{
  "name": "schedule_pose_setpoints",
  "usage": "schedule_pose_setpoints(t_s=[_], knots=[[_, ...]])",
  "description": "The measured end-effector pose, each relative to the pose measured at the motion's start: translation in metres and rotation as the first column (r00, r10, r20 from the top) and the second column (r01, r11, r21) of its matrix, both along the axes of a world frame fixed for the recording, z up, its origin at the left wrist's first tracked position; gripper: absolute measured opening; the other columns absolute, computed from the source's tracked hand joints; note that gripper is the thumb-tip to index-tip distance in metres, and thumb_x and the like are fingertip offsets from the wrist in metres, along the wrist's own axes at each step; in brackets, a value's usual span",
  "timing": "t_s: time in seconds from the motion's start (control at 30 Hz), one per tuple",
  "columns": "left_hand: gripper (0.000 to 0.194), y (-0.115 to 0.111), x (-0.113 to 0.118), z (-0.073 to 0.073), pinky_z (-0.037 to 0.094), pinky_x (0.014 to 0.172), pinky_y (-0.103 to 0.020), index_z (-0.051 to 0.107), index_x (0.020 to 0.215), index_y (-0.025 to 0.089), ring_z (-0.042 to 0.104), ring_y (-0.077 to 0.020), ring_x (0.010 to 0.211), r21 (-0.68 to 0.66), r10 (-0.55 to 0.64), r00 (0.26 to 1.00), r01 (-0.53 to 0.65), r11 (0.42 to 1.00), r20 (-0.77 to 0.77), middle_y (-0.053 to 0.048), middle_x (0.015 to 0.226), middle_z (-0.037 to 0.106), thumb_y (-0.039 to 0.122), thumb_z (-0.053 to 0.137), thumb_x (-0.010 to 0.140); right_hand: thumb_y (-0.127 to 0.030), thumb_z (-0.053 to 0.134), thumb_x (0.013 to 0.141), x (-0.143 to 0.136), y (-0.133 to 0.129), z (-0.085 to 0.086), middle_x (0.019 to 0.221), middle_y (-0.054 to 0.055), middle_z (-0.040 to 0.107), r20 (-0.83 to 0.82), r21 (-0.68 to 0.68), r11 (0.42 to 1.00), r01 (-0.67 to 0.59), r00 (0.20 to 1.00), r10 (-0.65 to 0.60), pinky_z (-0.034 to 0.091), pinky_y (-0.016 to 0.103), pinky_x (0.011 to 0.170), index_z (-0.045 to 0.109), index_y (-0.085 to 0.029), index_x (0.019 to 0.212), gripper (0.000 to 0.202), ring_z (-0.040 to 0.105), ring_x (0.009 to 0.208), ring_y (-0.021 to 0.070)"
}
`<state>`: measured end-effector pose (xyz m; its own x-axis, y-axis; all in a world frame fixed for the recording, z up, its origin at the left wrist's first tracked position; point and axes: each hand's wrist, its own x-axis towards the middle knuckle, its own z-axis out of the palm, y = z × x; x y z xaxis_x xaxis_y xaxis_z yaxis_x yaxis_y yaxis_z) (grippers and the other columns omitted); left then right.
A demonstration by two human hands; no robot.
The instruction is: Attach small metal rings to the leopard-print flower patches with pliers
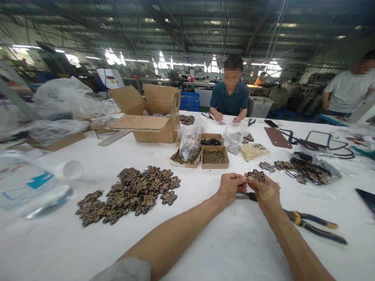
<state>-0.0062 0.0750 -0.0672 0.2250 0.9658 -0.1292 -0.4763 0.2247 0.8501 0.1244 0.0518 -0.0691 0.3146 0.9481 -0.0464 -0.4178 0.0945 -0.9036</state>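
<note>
My right hand [266, 192], with a beige bandage strip on it, grips a flower-shaped leopard-print patch [256, 175] between thumb and fingers. Pinched closed beside it is my left hand [232, 190], its fingertips close to the patch's left edge; whatever they hold is too small to make out. Under the hands lies a tool with a dark handle [252, 196], partly hidden. Pliers with yellow-and-black handles [318, 226] rest beyond my right wrist. A large pile of similar patches [131, 195] spreads over the white table to the left.
Small cardboard trays of metal bits [215, 157] stand ahead, beside a plastic bag [189, 142] and an open carton [155, 130]. More patches [315, 169] lie in plastic at right. A co-worker [230, 95] sits across the white table [199, 249].
</note>
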Motion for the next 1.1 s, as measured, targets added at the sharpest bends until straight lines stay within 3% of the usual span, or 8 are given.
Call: schedule_pose_setpoints(t_s=[0.27, 0.5, 0.9, 1.1], knots=[[0.04, 0.002, -0.002, -0.002, 0.047, 0.051, -0.023, 0.066, 0.076, 0.01, 0.059, -0.0103, 0.053, -0.014, 0.049, 0.998, -0.049, 0.999, 0.043, -0.004, 0.066, 0.067, 0.024, 0.094, 0.051, -0.032, 0.093, 0.056, 0.0, 0.002, -0.006, 0.093, 0.01, 0.079, 0.055, 0.013, 1.0, 0.018, 0.998, -0.019, 0.058, 0.035, 0.071, 0.075, -0.016, 0.092, 0.044, 0.072, 0.08, 0.0238], [0.039, 0.0, -0.002, 0.003, 0.043, 0.052, -0.024, 0.064, 0.075, 0.01, 0.058, -0.0088, 0.053, -0.028, 0.031, 0.995, -0.029, 0.999, 0.093, -0.01, 0.085, 0.073, 0.02, 0.093, 0.049, -0.032, 0.093, 0.057, 0.002, 0.001, -0.006, 0.092, 0.009, 0.078, 0.046, 0.027, 0.999, -0.025, 0.999, 0.024, 0.057, 0.036, 0.072, 0.074, -0.017, 0.093, 0.043, 0.071, 0.078, 0.0225], [0.031, 0.005, -0.004, 0.0, 0.039, 0.053, -0.024, 0.066, 0.069, 0.01, 0.054, -0.0076, 0.054, -0.082, 0.003, 0.99, 0.008, 0.997, 0.139, -0.007, 0.078, 0.07, 0.012, 0.088, 0.047, -0.035, 0.089, 0.065, 0.007, -0.003, 0.006, 0.1, 0.01, 0.077, -0.028, -0.02, 0.989, -0.146, 0.989, 0.145, 0.059, 0.035, 0.074, 0.075, -0.017, 0.092, 0.035, 0.071, 0.088, 0.0237], [0.028, 0.008, -0.006, 0.003, 0.036, 0.053, -0.025, 0.067, 0.067, 0.01, 0.052, -0.0092, 0.051, -0.041, -0.008, 0.991, 0.013, 0.999, 0.131, -0.002, 0.057, 0.061, 0.014, 0.087, 0.049, -0.031, 0.092, 0.063, 0.012, -0.002, 0.008, 0.091, 0.007, 0.076, -0.089, -0.023, 0.991, -0.129, 0.988, 0.126, 0.059, 0.03, 0.068, 0.075, -0.016, 0.087, 0.033, 0.069, 0.074, 0.0173]])
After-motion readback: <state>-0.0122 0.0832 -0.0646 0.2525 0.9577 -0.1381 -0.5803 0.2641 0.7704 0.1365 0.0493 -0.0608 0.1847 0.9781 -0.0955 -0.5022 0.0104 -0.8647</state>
